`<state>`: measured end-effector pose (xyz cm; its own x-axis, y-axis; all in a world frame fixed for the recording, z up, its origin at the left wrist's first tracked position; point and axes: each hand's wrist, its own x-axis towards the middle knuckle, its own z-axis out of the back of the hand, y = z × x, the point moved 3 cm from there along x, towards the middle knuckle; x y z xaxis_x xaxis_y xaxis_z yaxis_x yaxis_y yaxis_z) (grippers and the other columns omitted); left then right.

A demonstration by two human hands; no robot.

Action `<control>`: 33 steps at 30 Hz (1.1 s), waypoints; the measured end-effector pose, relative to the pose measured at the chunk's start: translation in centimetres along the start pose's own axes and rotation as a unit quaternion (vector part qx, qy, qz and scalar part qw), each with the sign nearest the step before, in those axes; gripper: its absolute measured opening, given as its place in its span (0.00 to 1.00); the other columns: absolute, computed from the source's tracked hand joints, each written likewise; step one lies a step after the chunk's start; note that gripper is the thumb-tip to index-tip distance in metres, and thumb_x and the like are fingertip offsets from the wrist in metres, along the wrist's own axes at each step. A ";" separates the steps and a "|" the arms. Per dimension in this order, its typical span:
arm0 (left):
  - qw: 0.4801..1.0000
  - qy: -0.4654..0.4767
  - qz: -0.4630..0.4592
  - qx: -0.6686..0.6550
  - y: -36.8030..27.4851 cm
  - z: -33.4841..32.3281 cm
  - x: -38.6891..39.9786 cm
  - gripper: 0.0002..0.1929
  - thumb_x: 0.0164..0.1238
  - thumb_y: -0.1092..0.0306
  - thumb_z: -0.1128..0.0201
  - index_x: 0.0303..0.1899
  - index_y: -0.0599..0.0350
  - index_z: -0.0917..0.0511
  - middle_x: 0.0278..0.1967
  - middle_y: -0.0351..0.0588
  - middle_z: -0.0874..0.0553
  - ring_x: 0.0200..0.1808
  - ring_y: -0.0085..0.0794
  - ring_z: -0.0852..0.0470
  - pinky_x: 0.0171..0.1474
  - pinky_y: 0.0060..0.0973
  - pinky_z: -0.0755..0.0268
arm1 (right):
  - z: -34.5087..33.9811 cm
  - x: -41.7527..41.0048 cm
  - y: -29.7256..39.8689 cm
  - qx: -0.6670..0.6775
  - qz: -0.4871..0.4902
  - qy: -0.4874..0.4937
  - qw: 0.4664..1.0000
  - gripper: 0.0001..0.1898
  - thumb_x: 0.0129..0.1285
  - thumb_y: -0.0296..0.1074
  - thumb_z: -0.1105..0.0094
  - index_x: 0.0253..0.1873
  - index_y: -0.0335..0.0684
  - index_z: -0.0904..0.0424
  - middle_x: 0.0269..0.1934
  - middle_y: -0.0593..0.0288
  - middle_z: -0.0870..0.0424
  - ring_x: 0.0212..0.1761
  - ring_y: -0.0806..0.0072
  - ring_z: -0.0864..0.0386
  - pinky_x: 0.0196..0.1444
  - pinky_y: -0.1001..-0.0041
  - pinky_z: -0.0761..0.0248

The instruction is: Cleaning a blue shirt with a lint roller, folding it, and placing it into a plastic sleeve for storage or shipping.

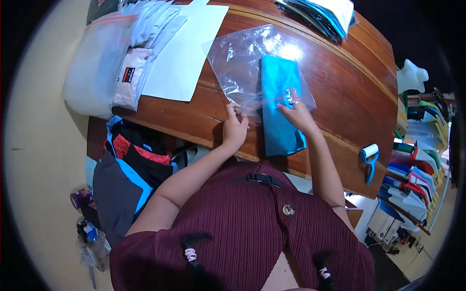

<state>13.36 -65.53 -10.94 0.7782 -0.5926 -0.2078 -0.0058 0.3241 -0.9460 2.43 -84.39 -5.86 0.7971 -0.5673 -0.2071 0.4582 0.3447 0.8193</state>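
A clear plastic zip bag (236, 62) with a red strip at its mouth lies on the wooden table. A folded blue cloth item (282, 123) sits partly inside the bag, its near end sticking out of the mouth. My left hand (235, 127) pinches the bag's edge at the left of the opening. With fingers at the red strip, my right hand (298, 114) rests on the blue item's right side, its thumb on the cloth; its fingertips are partly behind clear plastic.
White card sheets (182, 72), a packed pale garment (129, 78) and a stack of frosted bags (96, 69) lie at the left. Packed garments (320, 18) are at the far edge. A blue lint roller (370, 160) lies at the right. Dark clothes (120, 182) hang over something below the table's left side.
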 end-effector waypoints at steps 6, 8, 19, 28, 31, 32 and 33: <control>0.990 -0.127 -0.050 0.043 1.2 1.1 -1.7 0.22 0.67 0.72 0.38 0.57 0.54 0.39 0.39 0.55 0.18 0.40 0.46 0.17 0.42 0.38 0.27 | -4.9 -1.0 5.1 0.105 0.117 0.275 0.948 0.26 0.63 0.40 0.39 0.65 0.41 0.34 0.56 0.47 0.23 0.59 0.53 0.25 0.61 0.59 0.34; 0.987 -0.142 -0.044 0.059 2.1 1.6 -2.2 0.21 0.67 0.71 0.39 0.57 0.53 0.39 0.39 0.54 0.18 0.40 0.46 0.17 0.42 0.38 0.27 | -4.9 -0.6 3.0 -0.082 0.208 0.211 0.952 0.26 0.62 0.39 0.39 0.64 0.41 0.32 0.57 0.47 0.23 0.60 0.52 0.26 0.62 0.58 0.34; 0.980 -0.161 -0.057 0.101 3.0 1.2 -3.4 0.14 0.71 0.70 0.43 0.54 0.54 0.35 0.33 0.55 0.17 0.35 0.50 0.16 0.36 0.39 0.27 | -3.4 2.6 -4.1 -0.413 0.215 -0.032 0.884 0.33 0.66 0.61 0.51 0.74 0.60 0.40 0.76 0.60 0.45 0.79 0.54 0.53 0.73 0.37 0.65; 0.987 -0.112 -0.087 0.074 2.0 1.1 -3.5 0.13 0.71 0.73 0.43 0.53 0.58 0.33 0.32 0.43 0.22 0.29 0.21 0.22 0.32 0.22 0.29 | -6.7 6.6 -1.8 -0.299 0.220 -0.099 0.924 0.30 0.67 0.49 0.46 0.72 0.50 0.37 0.74 0.54 0.42 0.78 0.55 0.49 0.74 0.41 0.63; 0.990 -0.101 -0.070 0.073 2.0 1.4 -3.5 0.13 0.70 0.72 0.41 0.53 0.57 0.33 0.33 0.46 0.20 0.30 0.23 0.20 0.34 0.24 0.27 | -9.5 7.0 2.5 -0.306 0.254 -0.100 0.912 0.28 0.67 0.45 0.47 0.71 0.49 0.35 0.73 0.53 0.39 0.78 0.55 0.48 0.74 0.42 0.61; 0.989 -0.096 -0.082 0.083 1.8 1.6 -3.4 0.14 0.70 0.72 0.41 0.53 0.57 0.32 0.32 0.47 0.21 0.30 0.25 0.19 0.33 0.25 0.26 | -9.9 7.0 3.7 -0.318 0.297 -0.063 0.898 0.26 0.67 0.43 0.47 0.70 0.48 0.34 0.72 0.52 0.38 0.77 0.55 0.48 0.74 0.42 0.60; 0.987 -0.088 -0.095 0.092 1.6 1.7 -3.3 0.14 0.70 0.71 0.40 0.53 0.57 0.32 0.32 0.47 0.21 0.29 0.26 0.19 0.33 0.26 0.26 | -9.8 7.2 3.7 -0.317 0.292 -0.070 0.899 0.26 0.67 0.43 0.47 0.70 0.48 0.34 0.72 0.52 0.38 0.77 0.55 0.48 0.74 0.42 0.60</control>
<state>11.80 -61.78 -11.38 0.8513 -0.5238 0.0308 0.2525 0.3575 -0.8991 13.68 -79.82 -9.60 0.9378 -0.2237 0.2654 0.1446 0.9469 0.2872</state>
